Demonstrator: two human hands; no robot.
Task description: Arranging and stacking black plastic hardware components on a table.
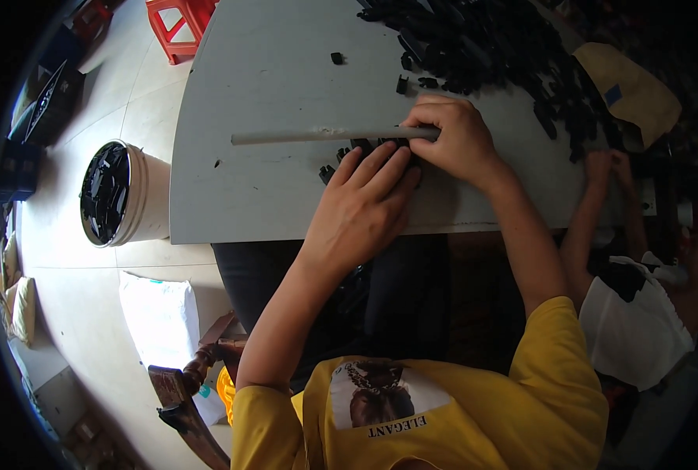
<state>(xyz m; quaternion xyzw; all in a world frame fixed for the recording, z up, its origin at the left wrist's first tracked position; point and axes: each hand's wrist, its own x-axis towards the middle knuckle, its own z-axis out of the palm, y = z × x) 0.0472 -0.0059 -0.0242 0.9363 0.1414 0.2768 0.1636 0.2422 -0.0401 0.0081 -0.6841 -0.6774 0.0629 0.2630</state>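
A long, thin grey strip lies across the tabletop in front of me. My right hand is closed around its dark right end, thumb and fingers wrapped about it. Just below the strip sits a small cluster of black plastic pieces. Over these pieces my left hand is laid with its fingers stretched out and a little spread. The fingertips touch the pieces close to the strip's near edge and cover part of them. What lies under the left palm is hidden.
A big heap of black plastic parts covers the far right of the grey-white table. One loose black piece lies apart. A tan paper bag, another person's hands, a white bucket of black parts and a red stool surround it.
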